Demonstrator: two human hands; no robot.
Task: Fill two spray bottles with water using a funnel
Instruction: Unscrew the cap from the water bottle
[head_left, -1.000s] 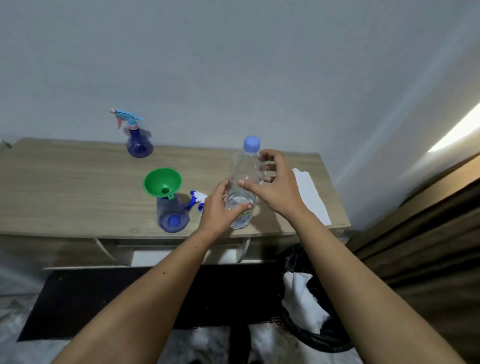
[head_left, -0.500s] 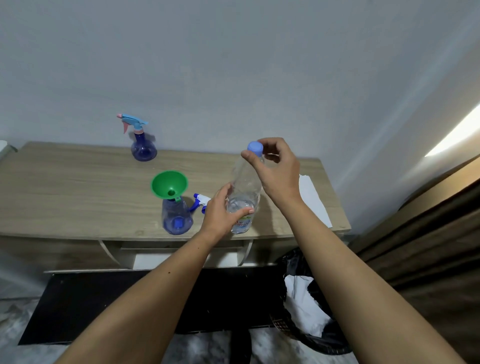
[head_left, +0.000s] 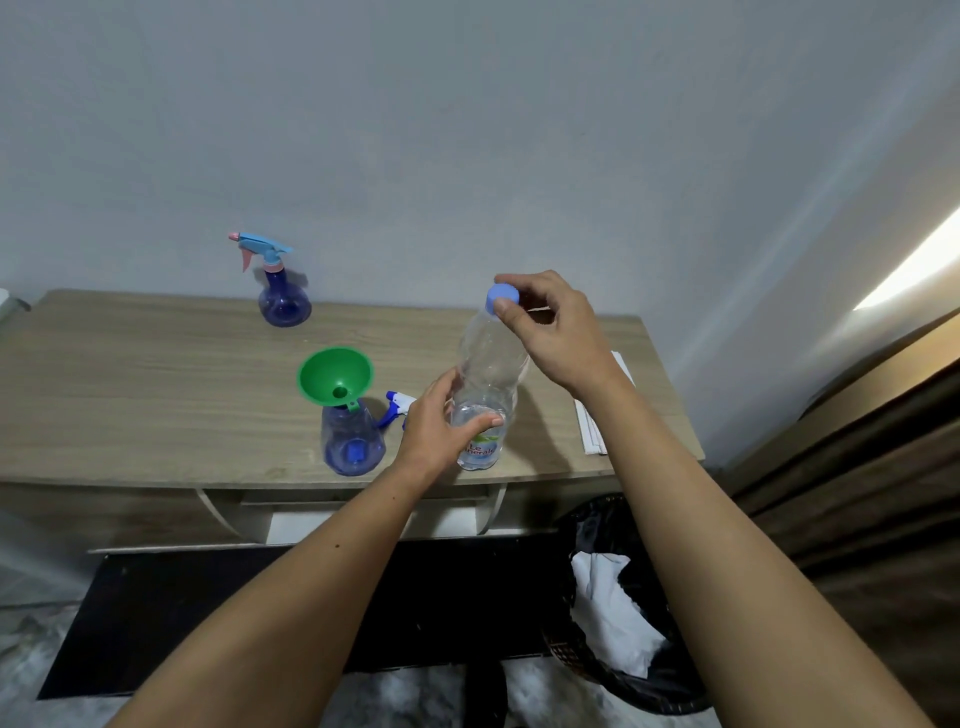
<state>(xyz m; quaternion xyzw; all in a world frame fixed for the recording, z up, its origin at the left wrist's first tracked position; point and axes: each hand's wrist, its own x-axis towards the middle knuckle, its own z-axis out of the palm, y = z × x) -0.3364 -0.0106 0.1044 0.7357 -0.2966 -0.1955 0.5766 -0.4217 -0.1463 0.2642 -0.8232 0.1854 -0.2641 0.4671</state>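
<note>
Water bottle (head_left: 485, 384) stands upright near the counter (head_left: 130, 395) front edge, left hand (head_left: 436, 426) wrapped round its lower body, right hand (head_left: 556, 332) pinching the blue cap (head_left: 502, 297) on top. The label partly reads "Le ...nerale". Left of it, just beside, the green funnel (head_left: 335, 375) sits in the open spray bottle (head_left: 352, 441).

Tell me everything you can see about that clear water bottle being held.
The water bottle is clear, thin plastic with a pale blue cap and a label near its base. It stands upright near the front edge of the wooden table, with a little water at the bottom. The left hand grips its lower body; the right hand pinches the cap, which is on.
</note>
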